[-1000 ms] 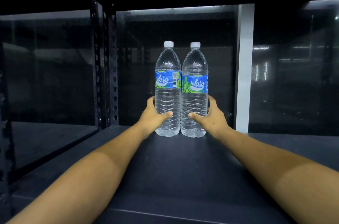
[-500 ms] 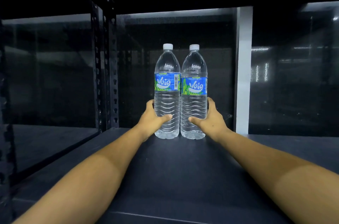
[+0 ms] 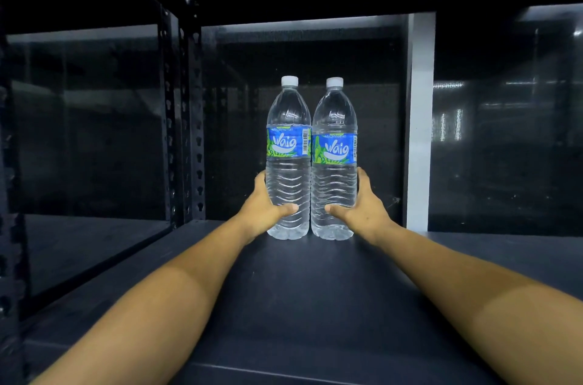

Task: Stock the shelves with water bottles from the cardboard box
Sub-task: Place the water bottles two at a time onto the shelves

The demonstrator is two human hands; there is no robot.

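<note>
I have my left hand (image 3: 263,211) wrapped around the lower ribbed body of the left clear plastic water bottle (image 3: 288,164), thumb across its front, and my right hand (image 3: 362,211) wrapped the same way around the right clear plastic water bottle (image 3: 334,170). Each bottle is see-through and full, with a white screw cap at the top, a smooth rounded shoulder, and a blue and green label reading "Waig" just above my grip; horizontal ribs run from the label down past my fingers. Both stand upright, long axis vertical, caps pointing up, bases resting on the dark matte shelf board (image 3: 303,306) just below my hands. Their sides touch between my two thumbs. To the outside of my left grip rises a black perforated metal upright (image 3: 192,119); beyond my right grip stands a pale grey post (image 3: 421,119).
</note>
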